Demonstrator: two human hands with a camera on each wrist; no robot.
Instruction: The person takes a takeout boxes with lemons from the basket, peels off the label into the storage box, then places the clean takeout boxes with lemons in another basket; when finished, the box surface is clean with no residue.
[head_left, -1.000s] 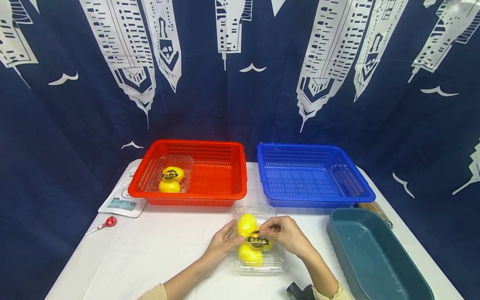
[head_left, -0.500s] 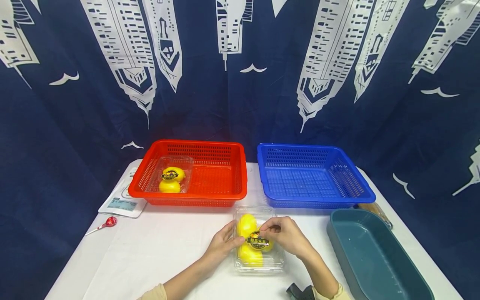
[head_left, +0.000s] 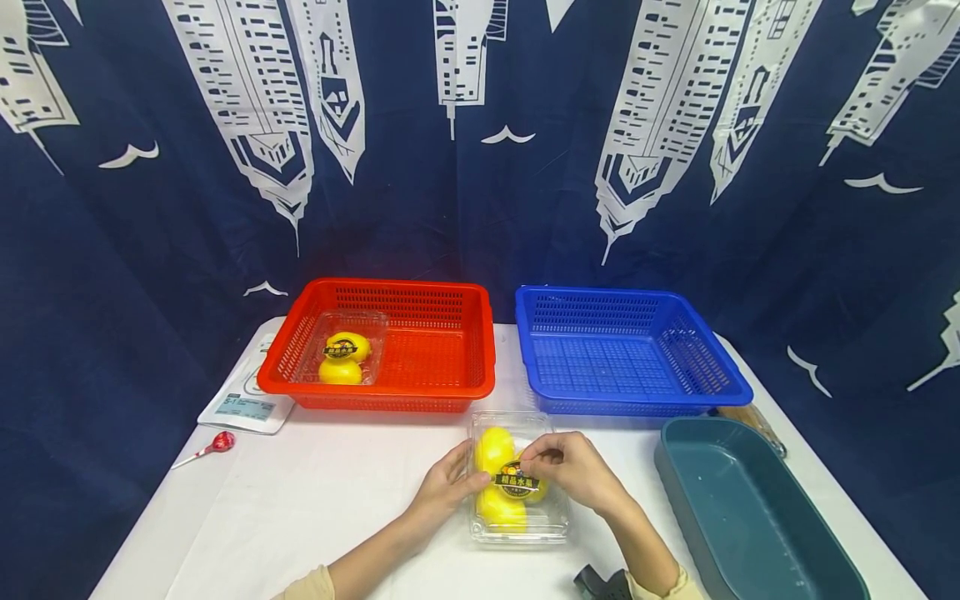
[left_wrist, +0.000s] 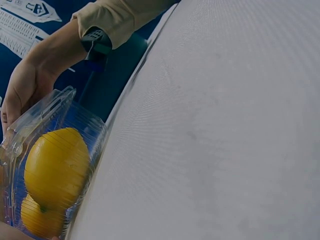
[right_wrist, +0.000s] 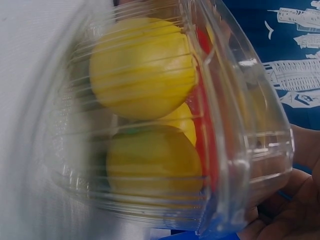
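Note:
A clear plastic clamshell box (head_left: 555,521) with yellow lemons (head_left: 495,450) in it stands on the white table in front of me. My left hand (head_left: 446,487) grips its left side, thumb over the lid. On the lid lies a black-and-gold sticker (head_left: 516,481). My right hand (head_left: 573,467) has curled fingers, with thumb and index fingertip pinching the sticker's upper right edge. In the left wrist view, lemons (left_wrist: 57,167) show through the ribbed wall. The right wrist view shows the box's near wall (right_wrist: 150,200) and part of my right hand (right_wrist: 295,210); the fingertips are hidden there.
Behind the box stand a red basket (head_left: 420,393), holding another clamshell of lemons (head_left: 341,371), and a blue basket (head_left: 637,400). A dark green tub (head_left: 757,500) is at right. At left lie a lollipop (head_left: 221,442) and a white packet (head_left: 243,408).

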